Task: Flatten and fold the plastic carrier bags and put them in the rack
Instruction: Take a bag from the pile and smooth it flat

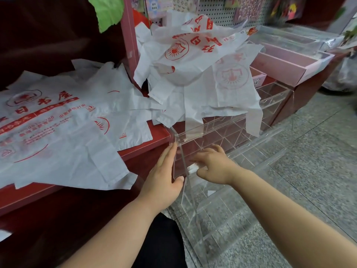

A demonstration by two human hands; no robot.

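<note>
We are looking at white plastic carrier bags with red print, none of them folded yet as far as we can tell: several are lying spread and creased on the red counter (139, 148), the nearest bag (63, 136) roughly flat, while a crumpled heap of bags (193, 60) is sprawling over the far end of the clear acrylic compartmented rack (193, 133) just beside the counter. We are judging that the rack is being readied or steadied, not that folding is under way. The left hand (164, 176) is lying flat against the rack's outer side wall, fingers straight, holding nothing. The right hand (212, 165) is reaching down into a near compartment with bent fingers beside a small white scrap (193, 168); we cannot tell whether it is pinching it. Next, we are expecting one bag to need drawing off the counter, smoothing flat and folding narrow enough for a compartment.
</note>
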